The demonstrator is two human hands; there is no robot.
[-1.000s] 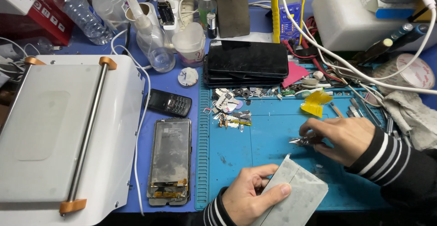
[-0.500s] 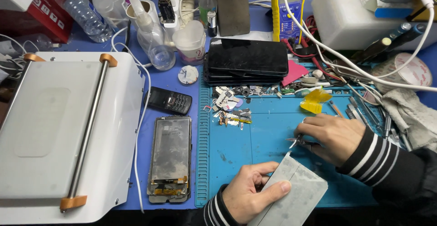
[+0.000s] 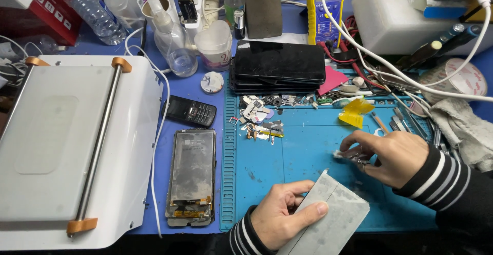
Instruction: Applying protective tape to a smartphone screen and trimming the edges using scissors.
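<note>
Right hand [image 3: 395,155] fingers pinched shut on a small white wad and tweezers-like tool, pressed to the blue mat [image 3: 287,157]. Left hand [image 3: 282,219] clamps the grey panel [image 3: 328,216] at the mat's near edge. Likely mid-cleaning; next calls for wiping the panel steadily.

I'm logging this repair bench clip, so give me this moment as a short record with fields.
Setting: blue work mat on a cluttered bench
Left hand: holds a grey flat panel by its edge
Right hand: pinches a small tool over the mat, type unclear
Left of mat: opened phone, small black phone, white machine
Back of mat: stack of dark screens, loose small parts
</note>
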